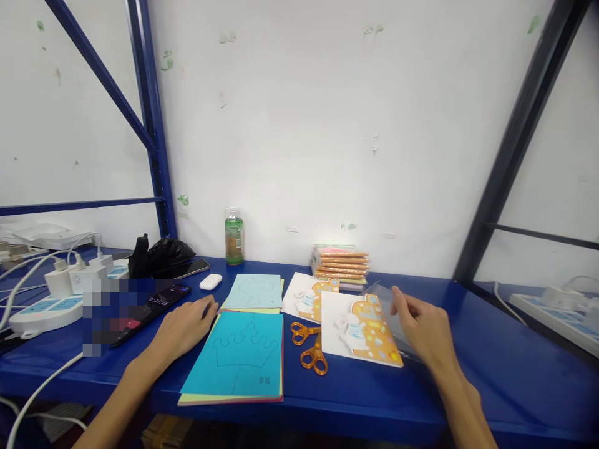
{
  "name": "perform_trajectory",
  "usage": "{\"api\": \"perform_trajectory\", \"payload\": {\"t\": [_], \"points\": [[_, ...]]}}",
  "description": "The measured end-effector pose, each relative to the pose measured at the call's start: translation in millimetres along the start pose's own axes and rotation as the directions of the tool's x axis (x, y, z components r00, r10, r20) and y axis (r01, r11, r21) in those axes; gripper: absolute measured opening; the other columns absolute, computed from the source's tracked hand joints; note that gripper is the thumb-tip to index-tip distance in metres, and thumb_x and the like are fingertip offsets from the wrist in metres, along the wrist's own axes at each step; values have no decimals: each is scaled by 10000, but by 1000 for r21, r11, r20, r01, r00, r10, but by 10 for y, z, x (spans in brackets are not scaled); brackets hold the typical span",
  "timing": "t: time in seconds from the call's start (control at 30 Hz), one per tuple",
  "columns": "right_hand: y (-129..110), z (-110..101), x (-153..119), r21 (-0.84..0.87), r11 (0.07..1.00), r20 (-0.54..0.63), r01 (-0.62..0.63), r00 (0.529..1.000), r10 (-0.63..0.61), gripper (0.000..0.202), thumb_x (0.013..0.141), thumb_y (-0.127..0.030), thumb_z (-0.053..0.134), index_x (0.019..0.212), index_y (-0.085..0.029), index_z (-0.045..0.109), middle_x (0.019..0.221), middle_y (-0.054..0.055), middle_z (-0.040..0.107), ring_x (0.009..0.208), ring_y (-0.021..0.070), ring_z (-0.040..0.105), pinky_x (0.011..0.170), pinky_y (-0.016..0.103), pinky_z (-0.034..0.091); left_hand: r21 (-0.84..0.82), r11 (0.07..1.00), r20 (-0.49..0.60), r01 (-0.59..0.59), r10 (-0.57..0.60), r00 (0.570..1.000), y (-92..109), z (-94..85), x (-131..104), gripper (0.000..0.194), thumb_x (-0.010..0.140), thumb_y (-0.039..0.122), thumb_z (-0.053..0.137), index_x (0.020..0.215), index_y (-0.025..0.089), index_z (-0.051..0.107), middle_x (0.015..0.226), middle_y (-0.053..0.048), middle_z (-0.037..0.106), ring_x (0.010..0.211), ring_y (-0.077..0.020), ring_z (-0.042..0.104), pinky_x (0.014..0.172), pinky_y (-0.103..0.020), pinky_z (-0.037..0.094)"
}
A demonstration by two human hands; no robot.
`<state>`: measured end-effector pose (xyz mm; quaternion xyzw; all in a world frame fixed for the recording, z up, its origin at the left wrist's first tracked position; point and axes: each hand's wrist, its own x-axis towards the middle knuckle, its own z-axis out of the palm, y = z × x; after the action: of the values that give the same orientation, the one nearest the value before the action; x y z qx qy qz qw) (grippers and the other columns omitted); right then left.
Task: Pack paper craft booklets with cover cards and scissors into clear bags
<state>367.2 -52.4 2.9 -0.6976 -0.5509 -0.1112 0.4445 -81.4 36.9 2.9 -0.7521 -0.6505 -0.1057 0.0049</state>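
Observation:
My left hand rests palm down on the blue table, its fingers slightly bent and holding nothing. Just right of it lies a stack of coloured paper, topped by a blue sheet with a crown outline. Behind that is a light blue sheet with another drawn outline. Loosely closed, my right hand is over a clear plastic sleeve; whether its fingers grip the sleeve is hidden. Left of this hand lies a white-and-orange rabbit card, partly covering a similar card. Orange-handled scissors lie beside the cards, blades hidden.
A pile of orange packs and a green-labelled bottle stand by the wall. On the left are a white case, phones, a black bag and a power strip with cables. Blue posts rise behind.

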Motion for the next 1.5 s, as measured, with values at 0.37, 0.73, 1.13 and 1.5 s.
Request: {"api": "perform_trajectory", "payload": {"t": [0.37,0.73,1.13,1.5], "points": [[-20,-8,-16,8,1000,11,26,1000,-26,595,965,-617,382,572,-213,575,475,7,548,453,159,453,545,285,311,-96,995,-29,-5,2,1000,71,-123,-92,599,1007,478,166,1087,189,685,1102,-156,757,1044,-368,686,857,-452,480],[-3,6,-25,16,1000,27,22,999,-23,590,956,-628,399,581,-215,591,475,-8,542,461,157,463,550,282,321,-255,937,259,-240,305,916,514,-231,-1074,1016,668,159,737,1512,522,302,1679,52,228,1505,-354,281,1178,-500,359],[19,14,-14,-9,997,25,72,997,-72,592,974,-605,381,591,-208,598,541,19,635,476,161,500,552,287,318,-253,945,350,-208,290,891,447,-288,-996,951,745,-12,489,1500,543,322,1650,120,208,1505,-284,238,1221,-494,245],[-587,-111,-90,123,990,91,74,992,-85,610,957,-639,387,562,-220,590,460,6,557,454,165,497,541,295,312,-260,906,200,-335,390,899,512,-140,-1184,833,725,99,571,1382,602,484,1453,155,573,1297,-274,599,1100,-405,499]]}}
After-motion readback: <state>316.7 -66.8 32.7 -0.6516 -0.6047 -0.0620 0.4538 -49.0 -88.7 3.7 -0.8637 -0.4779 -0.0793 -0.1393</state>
